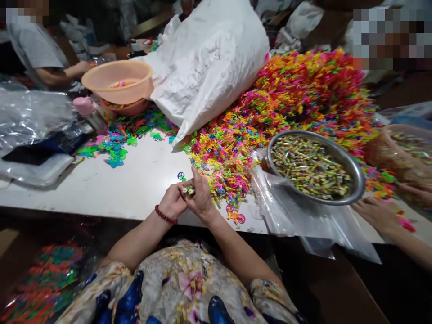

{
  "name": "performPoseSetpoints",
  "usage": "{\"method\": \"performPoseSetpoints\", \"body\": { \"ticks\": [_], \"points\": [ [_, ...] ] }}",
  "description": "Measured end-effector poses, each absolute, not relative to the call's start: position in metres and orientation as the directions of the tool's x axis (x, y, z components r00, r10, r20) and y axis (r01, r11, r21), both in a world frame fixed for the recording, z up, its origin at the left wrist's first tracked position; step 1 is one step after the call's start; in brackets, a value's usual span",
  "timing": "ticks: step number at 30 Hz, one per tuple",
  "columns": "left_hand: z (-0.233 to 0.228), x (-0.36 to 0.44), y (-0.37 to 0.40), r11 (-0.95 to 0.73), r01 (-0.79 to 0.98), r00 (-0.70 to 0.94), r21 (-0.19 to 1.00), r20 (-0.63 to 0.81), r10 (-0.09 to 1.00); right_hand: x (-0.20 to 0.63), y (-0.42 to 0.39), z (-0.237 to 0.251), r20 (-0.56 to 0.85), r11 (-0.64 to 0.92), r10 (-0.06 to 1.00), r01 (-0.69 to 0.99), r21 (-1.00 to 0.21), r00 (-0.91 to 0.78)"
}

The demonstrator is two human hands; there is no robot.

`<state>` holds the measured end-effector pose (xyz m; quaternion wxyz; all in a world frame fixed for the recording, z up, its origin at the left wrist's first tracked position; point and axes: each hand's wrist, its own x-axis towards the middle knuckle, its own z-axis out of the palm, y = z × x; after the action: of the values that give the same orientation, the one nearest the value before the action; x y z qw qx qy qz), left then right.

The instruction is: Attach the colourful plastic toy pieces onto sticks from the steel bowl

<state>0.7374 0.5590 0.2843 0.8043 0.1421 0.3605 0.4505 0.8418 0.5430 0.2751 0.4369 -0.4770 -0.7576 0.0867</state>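
My left hand (173, 201), with a dark red bead bracelet at the wrist, is closed against my right hand (202, 198) above the table's front edge. Between them are a few small pale-ended cylindrical pieces (188, 191); fingers hide part of these. One finger of my right hand points up and away from me. Just beyond the hands lies a small green and blue plastic piece (181, 176). To the right spreads a big heap of small colourful plastic pieces (286, 94). A metal bowl (358, 180) holds many short, striped cylindrical pieces.
A large white sack (216, 58) leans at the back beside a peach-coloured basin (118, 90). A pink-lidded bottle (84, 108) and plastic bags (33, 112) are at left. Another person's hand (378, 216) rests beside the bowl; a clear plastic bag (303, 216) hangs over the edge.
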Motion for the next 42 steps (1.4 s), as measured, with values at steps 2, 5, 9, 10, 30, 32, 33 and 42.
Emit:
{"method": "performPoseSetpoints", "body": {
  "ticks": [2, 5, 9, 10, 30, 32, 33, 42],
  "points": [
    [0.282, 0.737, 0.562, 0.576, -0.665, 0.327, 0.476, -0.508, 0.797, 0.843, 0.542, 0.271, 0.554, 0.498, 0.823, 0.627, -0.599, -0.125],
    [0.275, 0.738, 0.564, 0.548, -0.731, 0.278, 0.405, -0.557, 0.783, 0.845, 0.541, 0.267, 0.527, 0.513, 0.836, 0.557, -0.653, -0.151],
    [0.267, 0.738, 0.560, 0.420, -0.759, 0.145, 0.497, -0.500, 0.854, 0.855, 0.539, 0.268, 0.494, 0.508, 0.859, 0.331, -0.795, -0.132],
    [0.267, 0.736, 0.558, 0.380, -0.754, 0.098, 0.536, -0.480, 0.872, 0.858, 0.537, 0.269, 0.459, 0.468, 0.883, 0.276, -0.840, -0.100],
    [0.246, 0.721, 0.549, 0.319, -0.454, 0.140, 0.832, -0.287, 0.948, 0.897, 0.501, 0.264, -0.162, -0.161, 0.987, -0.051, -0.986, 0.015],
    [0.247, 0.719, 0.550, 0.322, -0.462, 0.164, 0.827, -0.277, 0.947, 0.899, 0.498, 0.264, -0.166, -0.166, 0.986, -0.017, -0.986, 0.009],
    [0.248, 0.718, 0.550, 0.330, -0.472, 0.186, 0.818, -0.274, 0.944, 0.900, 0.496, 0.263, -0.152, -0.152, 0.988, 0.020, -0.988, 0.014],
    [0.246, 0.725, 0.550, 0.311, -0.515, 0.126, 0.798, -0.289, 0.949, 0.894, 0.496, 0.247, 0.092, 0.074, 0.995, 0.370, -0.926, 0.032]
  ]
}}
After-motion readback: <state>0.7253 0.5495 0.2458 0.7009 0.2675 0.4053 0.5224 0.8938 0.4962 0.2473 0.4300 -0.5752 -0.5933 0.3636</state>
